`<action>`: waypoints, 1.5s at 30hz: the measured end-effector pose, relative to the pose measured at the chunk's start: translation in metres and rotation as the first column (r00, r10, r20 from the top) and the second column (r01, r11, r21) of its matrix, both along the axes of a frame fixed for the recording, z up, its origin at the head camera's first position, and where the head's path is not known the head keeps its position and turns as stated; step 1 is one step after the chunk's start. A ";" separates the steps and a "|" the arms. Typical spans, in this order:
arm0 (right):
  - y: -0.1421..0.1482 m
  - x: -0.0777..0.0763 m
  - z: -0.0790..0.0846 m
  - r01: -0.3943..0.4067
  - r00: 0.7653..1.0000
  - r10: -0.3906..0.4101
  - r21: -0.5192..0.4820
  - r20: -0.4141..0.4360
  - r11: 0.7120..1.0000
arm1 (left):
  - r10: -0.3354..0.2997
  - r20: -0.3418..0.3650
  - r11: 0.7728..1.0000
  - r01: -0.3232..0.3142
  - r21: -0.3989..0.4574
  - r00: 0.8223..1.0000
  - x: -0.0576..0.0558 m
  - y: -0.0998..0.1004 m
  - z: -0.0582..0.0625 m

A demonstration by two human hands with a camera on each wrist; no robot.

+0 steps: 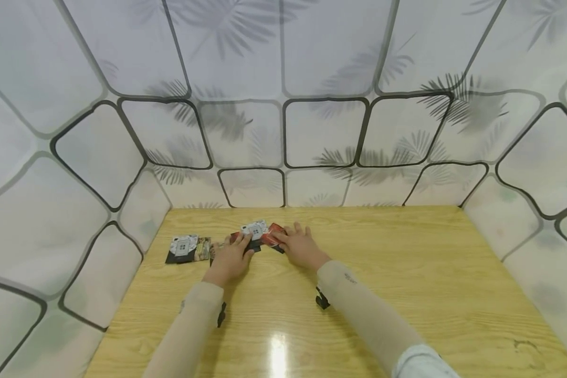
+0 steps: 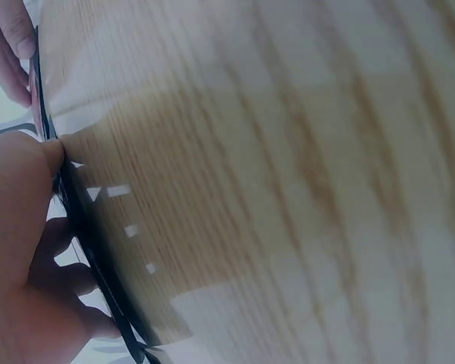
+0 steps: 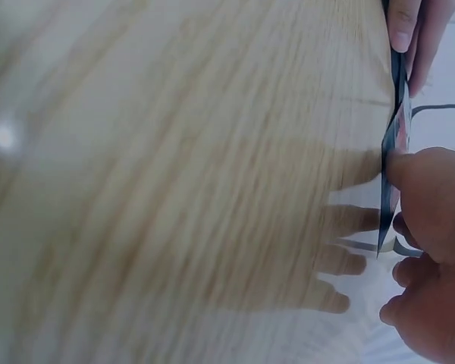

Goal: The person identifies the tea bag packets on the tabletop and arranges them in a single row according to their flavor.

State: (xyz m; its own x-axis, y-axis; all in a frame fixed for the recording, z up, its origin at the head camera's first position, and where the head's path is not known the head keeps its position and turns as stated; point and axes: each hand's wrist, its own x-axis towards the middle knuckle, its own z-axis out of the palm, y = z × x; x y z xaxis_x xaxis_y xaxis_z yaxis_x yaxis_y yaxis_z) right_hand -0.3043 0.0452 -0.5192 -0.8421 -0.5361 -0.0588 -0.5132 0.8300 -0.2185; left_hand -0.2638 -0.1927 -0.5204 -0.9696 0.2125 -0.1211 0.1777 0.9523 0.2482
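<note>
Flat printed cards lie overlapping in a row on the wooden table in the head view. My left hand (image 1: 230, 260) rests on them with its fingers spread, covering part of a brown patterned card. Just beyond its fingertips is a white patterned card (image 1: 255, 229) with a dark square design. My right hand (image 1: 302, 248) touches a red card (image 1: 273, 234) at the row's right end, fingers stretched out. In the right wrist view this red card (image 3: 395, 144) stands slightly tilted, with the thumb against it. Dark card edges (image 2: 98, 250) run beneath the left hand in the left wrist view.
Left of the hands lies another overlapping group of cards (image 1: 184, 248), white, black and brownish. The glossy wooden table (image 1: 406, 273) extends to the right and toward me. Patterned fabric walls (image 1: 321, 131) enclose its back and sides. A dark strap piece (image 1: 322, 299) shows by the right wrist.
</note>
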 end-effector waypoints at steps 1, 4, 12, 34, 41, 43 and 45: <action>0.001 0.000 0.000 0.005 1.000 -0.005 -0.011 0.002 1.000 | 0.001 0.001 1.000 -0.001 -0.001 1.000 0.000 0.000 0.000; 0.003 -0.002 -0.001 0.022 1.000 -0.022 -0.040 0.009 0.999 | 0.004 0.006 1.000 -0.005 0.006 1.000 -0.001 0.000 0.000; 0.011 -0.002 -0.005 0.053 0.999 -0.052 -0.071 0.017 0.996 | 0.054 0.013 0.997 -0.054 0.050 0.998 0.000 -0.001 0.000; 0.055 -0.002 -0.005 0.158 0.987 -0.159 -0.054 -0.018 0.986 | 0.007 -0.048 0.996 -0.011 -0.084 0.999 0.008 0.018 0.002; 0.072 -0.005 -0.009 0.176 0.983 -0.178 -0.046 -0.037 0.983 | 0.009 -0.029 0.998 -0.011 -0.067 1.000 0.008 0.021 0.000; 0.078 -0.006 -0.010 0.183 0.982 -0.184 -0.038 -0.040 0.982 | 0.008 -0.024 0.998 -0.010 -0.060 1.000 0.008 0.022 0.000; 0.085 -0.007 -0.011 0.190 0.981 -0.192 -0.041 -0.040 0.981 | 0.007 -0.021 0.998 -0.009 -0.056 1.000 0.007 0.022 -0.001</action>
